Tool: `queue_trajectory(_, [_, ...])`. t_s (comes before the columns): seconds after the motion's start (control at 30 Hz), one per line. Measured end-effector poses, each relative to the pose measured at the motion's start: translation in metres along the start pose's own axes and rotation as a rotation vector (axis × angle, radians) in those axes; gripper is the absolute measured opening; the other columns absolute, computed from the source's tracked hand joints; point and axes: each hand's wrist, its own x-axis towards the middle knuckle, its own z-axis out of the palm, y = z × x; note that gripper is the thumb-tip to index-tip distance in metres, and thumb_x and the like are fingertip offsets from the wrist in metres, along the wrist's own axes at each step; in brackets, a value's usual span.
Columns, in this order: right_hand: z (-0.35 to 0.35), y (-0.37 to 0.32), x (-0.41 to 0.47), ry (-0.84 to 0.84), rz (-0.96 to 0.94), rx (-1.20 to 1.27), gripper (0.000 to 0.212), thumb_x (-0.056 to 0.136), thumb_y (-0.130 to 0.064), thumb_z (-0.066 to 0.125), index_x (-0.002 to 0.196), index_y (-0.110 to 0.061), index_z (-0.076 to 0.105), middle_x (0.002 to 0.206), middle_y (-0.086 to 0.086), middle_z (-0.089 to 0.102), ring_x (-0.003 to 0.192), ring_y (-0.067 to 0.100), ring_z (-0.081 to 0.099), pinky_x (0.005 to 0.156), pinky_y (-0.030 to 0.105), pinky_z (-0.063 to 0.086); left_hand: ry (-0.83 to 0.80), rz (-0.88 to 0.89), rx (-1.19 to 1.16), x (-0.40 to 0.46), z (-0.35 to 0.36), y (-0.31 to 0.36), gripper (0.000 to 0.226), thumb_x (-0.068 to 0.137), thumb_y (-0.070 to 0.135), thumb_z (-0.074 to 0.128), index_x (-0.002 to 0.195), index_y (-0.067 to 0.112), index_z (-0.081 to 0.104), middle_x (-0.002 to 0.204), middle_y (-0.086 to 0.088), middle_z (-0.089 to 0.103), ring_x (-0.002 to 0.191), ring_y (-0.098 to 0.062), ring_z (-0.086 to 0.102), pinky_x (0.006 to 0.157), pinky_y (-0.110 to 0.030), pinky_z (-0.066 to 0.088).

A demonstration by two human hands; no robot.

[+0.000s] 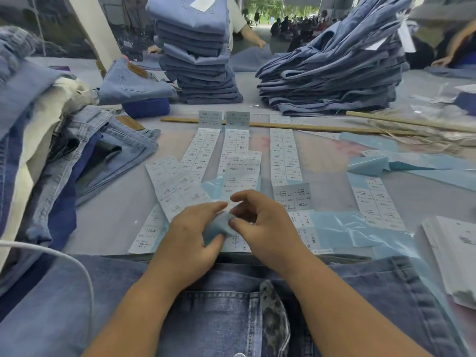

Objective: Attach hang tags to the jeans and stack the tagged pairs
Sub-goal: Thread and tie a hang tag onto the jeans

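Head view: left hand (189, 234) & right hand (260, 219) meet over the tabletop (108, 222), both pinching one pale-blue label piece (219, 226), apparently peeling it. Label strips (284, 153) run lengthwise away from the person; jeans (219, 305) lie just below the wrists, equally near both hands. Fingertips hide the peel edge; print is too small to read.

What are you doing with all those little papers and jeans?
A person is working at a table covered with strips of printed labels. Both hands are busy with one small light-blue piece: the left hand holds it from below while the right hand pinches it, seemingly peeling a sticker from its backing. A pair of jeans lies right in front of them, with no tag visible on it. Two tall stacks of folded jeans stand at the far side.
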Motion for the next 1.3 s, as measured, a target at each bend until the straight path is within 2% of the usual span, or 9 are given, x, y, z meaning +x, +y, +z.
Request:
queue_trajectory(0.17, [-0.004,0.004,0.001,-0.007,0.068,-0.238,0.045,0.091,-0.010,0.059,0.133,-0.023,0.054,0.128,-0.011,0.055,0.118,0.000,0.046,0.099,0.008,0.032,0.151,-0.108,0.082,0.003,0.003,-0.003,0.031,0.085,0.002,0.067,0.111,0.018,0.071,0.105,0.009,0.068,0.097,-0.005,0.055,0.083,-0.003,0.032])
queue_trajectory(0.23, [-0.010,0.009,0.003,-0.065,0.198,-0.359,0.052,0.089,-0.006,0.053,0.139,-0.019,0.046,0.139,-0.001,0.048,0.130,0.015,0.039,0.104,0.021,0.031,0.242,-0.166,0.003,0.004,0.001,-0.005,0.027,0.085,0.001,0.066,0.101,0.022,0.072,0.094,0.016,0.068,0.086,-0.001,0.059,0.073,-0.002,0.038])
queue_trajectory(0.47, [-0.010,0.013,0.007,-0.125,0.324,-0.581,0.051,0.082,-0.012,0.054,0.132,-0.018,0.049,0.125,0.005,0.055,0.121,0.029,0.044,0.112,0.044,0.028,0.476,-0.387,-0.316,0.007,-0.006,-0.012,0.018,0.074,0.021,0.054,0.071,0.032,0.067,0.070,0.013,0.066,0.062,-0.001,0.057,0.043,-0.016,0.043])
queue_trajectory(0.6, [-0.013,0.015,0.009,-0.032,0.245,-0.605,0.033,0.088,-0.026,0.057,0.121,-0.022,0.062,0.108,0.002,0.060,0.104,0.025,0.046,0.099,0.037,0.036,0.522,-0.382,-0.187,0.009,-0.002,-0.014,0.024,0.087,0.012,0.065,0.075,0.032,0.062,0.077,0.011,0.065,0.077,-0.016,0.061,0.057,-0.031,0.050])
queue_trajectory(0.77, [-0.010,0.011,0.009,0.007,0.097,-0.484,0.018,0.092,-0.037,0.058,0.094,-0.024,0.070,0.093,-0.004,0.067,0.094,0.020,0.056,0.106,0.036,0.030,0.504,-0.273,-0.234,0.008,-0.002,-0.005,0.008,0.084,0.035,0.065,0.078,0.035,0.061,0.079,0.028,0.064,0.076,0.006,0.058,0.059,-0.006,0.042])
queue_trajectory(0.9, [-0.008,0.008,0.006,-0.040,0.084,-0.403,0.025,0.095,-0.030,0.057,0.118,-0.023,0.063,0.096,-0.006,0.067,0.100,0.018,0.058,0.117,0.039,0.021,0.480,-0.211,-0.293,0.005,-0.003,-0.002,0.006,0.084,0.035,0.065,0.079,0.033,0.062,0.079,0.028,0.065,0.075,0.008,0.058,0.060,-0.005,0.043])
queue_trajectory(1.0, [-0.009,0.007,0.007,-0.043,0.071,-0.436,0.024,0.095,-0.031,0.054,0.114,-0.021,0.067,0.095,0.000,0.070,0.094,0.023,0.060,0.093,0.042,0.046,0.484,-0.212,-0.234,0.006,-0.003,-0.004,0.008,0.086,0.033,0.065,0.081,0.034,0.060,0.081,0.025,0.066,0.078,0.006,0.059,0.062,-0.007,0.042])
queue_trajectory(1.17, [-0.009,0.009,0.008,-0.061,0.057,-0.432,0.021,0.096,-0.027,0.051,0.093,-0.019,0.071,0.095,-0.004,0.073,0.093,0.020,0.062,0.092,0.044,0.044,0.617,-0.103,0.228,0.007,0.000,-0.007,0.028,0.082,-0.001,0.066,0.108,0.009,0.064,0.108,-0.014,0.057,0.102,-0.033,0.050,0.094,-0.040,0.037])
queue_trajectory(1.3, [-0.008,0.008,0.006,-0.058,0.047,-0.273,0.017,0.096,-0.017,0.051,0.092,-0.018,0.068,0.084,0.000,0.070,0.072,0.017,0.058,0.070,0.037,0.049,0.573,0.150,0.444,0.005,0.009,0.003,0.025,0.070,-0.006,0.058,0.082,0.011,0.072,0.093,-0.011,0.059,0.093,-0.026,0.044,0.082,-0.035,0.029])
